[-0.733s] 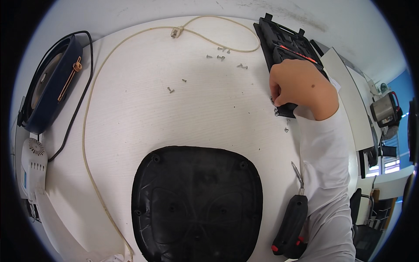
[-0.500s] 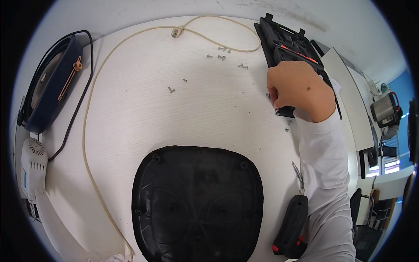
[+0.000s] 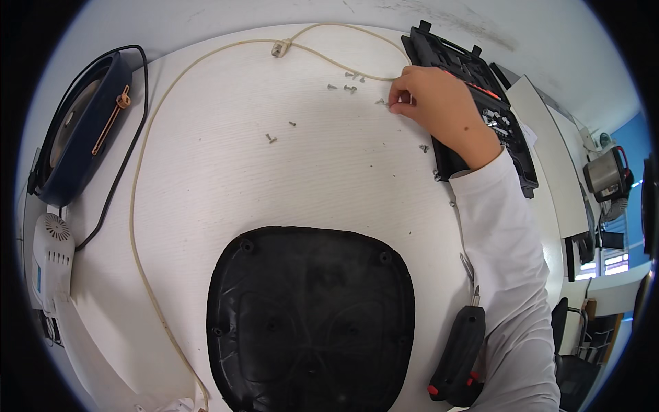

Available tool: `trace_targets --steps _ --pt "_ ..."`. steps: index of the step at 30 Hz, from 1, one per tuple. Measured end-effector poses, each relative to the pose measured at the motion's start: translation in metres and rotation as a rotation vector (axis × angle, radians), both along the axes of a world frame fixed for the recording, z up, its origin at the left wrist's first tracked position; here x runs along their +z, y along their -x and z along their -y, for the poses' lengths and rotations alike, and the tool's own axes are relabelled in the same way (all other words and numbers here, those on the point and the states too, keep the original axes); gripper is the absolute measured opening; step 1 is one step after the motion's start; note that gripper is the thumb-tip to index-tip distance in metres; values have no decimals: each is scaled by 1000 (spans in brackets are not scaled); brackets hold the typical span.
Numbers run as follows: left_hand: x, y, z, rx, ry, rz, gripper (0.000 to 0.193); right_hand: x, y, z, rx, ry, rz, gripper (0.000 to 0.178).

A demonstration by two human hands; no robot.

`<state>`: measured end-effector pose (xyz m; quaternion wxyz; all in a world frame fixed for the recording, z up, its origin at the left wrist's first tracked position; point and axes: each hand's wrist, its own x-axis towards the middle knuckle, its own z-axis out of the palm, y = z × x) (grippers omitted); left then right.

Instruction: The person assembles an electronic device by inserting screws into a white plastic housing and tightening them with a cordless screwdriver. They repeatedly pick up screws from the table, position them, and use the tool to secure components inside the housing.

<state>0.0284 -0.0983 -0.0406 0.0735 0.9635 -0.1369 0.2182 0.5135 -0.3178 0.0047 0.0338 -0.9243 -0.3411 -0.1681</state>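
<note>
A loose pinch could scatter the small screws (image 3: 379, 101) (their shanks may roll) across the surface (image 3: 309, 185). We see the right hand (image 3: 439, 110), fingers (image 3: 400, 89) nearly together there, left of the black tool case (image 3: 456, 58); we cannot tell whether one is gripped. Since the earlier frame, the hand has moved forward and left.

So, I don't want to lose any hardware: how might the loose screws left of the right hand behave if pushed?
The loose screws would probably roll in a curve, as their heads look wider than their shanks. Tiny beside the right hand, they seem light and easily scattered. Their metallic look suggests they're rigid.
</note>
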Motion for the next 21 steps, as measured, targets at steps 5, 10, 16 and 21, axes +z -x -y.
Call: trace_targets --steps 5,10,16,21 --pt "-1 4 0 10 17 -45 20 -10 0 -10 -44 -30 18 5" --pt "-3 3 1 4 12 -29 20 -14 -2 -8 -57 -65 41 7" --pt "5 14 5 37 4 -67 20 19 2 8 -26 -148 -39 9" --pt "8 -4 11 70 14 103 22 44 30 34 18 -117 -554 10"
